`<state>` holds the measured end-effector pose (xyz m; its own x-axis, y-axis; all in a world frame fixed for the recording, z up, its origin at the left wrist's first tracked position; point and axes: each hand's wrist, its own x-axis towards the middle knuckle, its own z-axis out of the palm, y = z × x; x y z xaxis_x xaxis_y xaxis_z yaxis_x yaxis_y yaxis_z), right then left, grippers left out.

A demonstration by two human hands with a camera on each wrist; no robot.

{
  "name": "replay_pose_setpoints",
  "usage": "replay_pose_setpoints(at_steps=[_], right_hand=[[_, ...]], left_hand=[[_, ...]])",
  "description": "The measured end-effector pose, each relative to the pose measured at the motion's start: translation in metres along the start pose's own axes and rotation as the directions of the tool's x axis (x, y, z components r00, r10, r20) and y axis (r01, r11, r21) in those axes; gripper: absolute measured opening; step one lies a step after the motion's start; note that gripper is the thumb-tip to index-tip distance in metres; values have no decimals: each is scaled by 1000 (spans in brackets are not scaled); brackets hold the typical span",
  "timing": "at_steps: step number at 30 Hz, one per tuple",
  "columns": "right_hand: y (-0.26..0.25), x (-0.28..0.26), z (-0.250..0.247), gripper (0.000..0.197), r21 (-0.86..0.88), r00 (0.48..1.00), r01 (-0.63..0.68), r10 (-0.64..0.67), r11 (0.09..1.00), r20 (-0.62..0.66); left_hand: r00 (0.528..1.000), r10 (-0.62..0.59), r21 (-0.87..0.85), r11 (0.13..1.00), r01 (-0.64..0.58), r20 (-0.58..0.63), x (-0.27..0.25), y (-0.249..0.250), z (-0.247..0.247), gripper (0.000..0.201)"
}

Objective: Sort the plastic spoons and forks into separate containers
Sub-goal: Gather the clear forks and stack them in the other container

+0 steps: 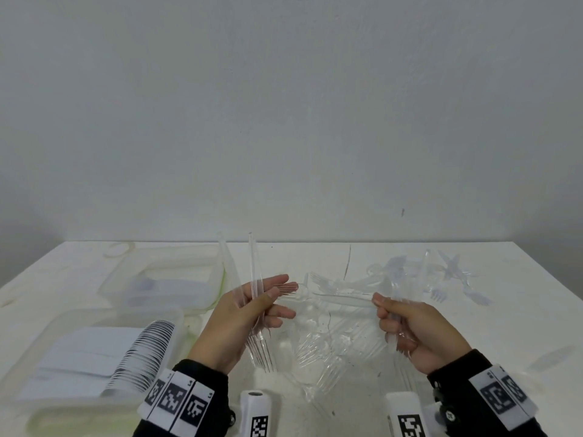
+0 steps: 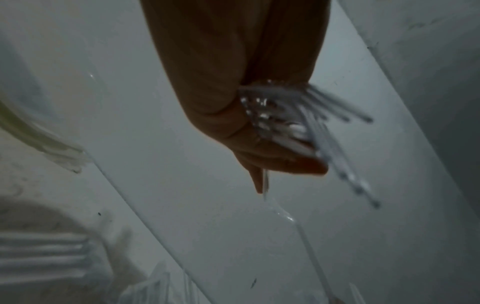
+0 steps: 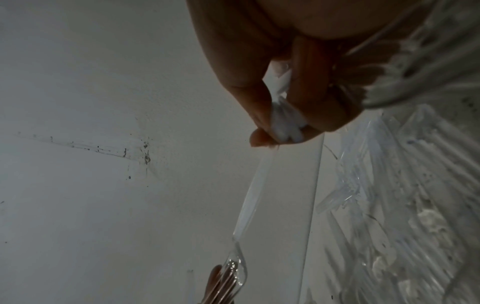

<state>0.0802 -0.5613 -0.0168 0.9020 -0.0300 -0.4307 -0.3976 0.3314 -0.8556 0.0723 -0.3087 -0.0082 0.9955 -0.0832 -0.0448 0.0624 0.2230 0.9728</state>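
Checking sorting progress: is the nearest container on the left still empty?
No, the nearest container already holds a neat stacked row of white cutlery along its right side.

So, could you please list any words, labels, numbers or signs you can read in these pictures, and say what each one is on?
No readable words, brands or numbers.
Left wrist band: black-and-white square code markers; tiny marks above them, too small to read.
Right wrist band: the same kind of markers, no legible text.
Two white camera mounts: one square code marker each.
Stack of white cards in the near container: dark edge print, blurred.
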Motion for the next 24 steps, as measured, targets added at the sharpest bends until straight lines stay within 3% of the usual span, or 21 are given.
replay_pose_setpoints(at_steps=[8,13,17,19,21,24], right_hand=[[5,0,2,8,64,999,-46,45,997,21],[11,-2,9,18,38,996,-65,63,997,61],[11,-5,9,22,-69,998,-22,26,997,65],[5,-8,6,23,-176,998,65,-61,982,30],[-2,-8,0,30,-422,973,206,-231,883,-9],[-16,-9,-7,36,-778,898,365,-413,511,150]], left_hand=[[997,52,-11,999,-53,-61,2,-3,2,27],[991,44,-100,993,-57,-127,4,-7,5,22],[986,15,-135,990,-38,-168,5,-10,4,22],[982,12,-130,991,-37,-191,5,-9,2,21],[976,12,-124,991,-39,-217,5,-5,-1,19],[974,-3,-102,995,-20,-229,5,0,-5,17]])
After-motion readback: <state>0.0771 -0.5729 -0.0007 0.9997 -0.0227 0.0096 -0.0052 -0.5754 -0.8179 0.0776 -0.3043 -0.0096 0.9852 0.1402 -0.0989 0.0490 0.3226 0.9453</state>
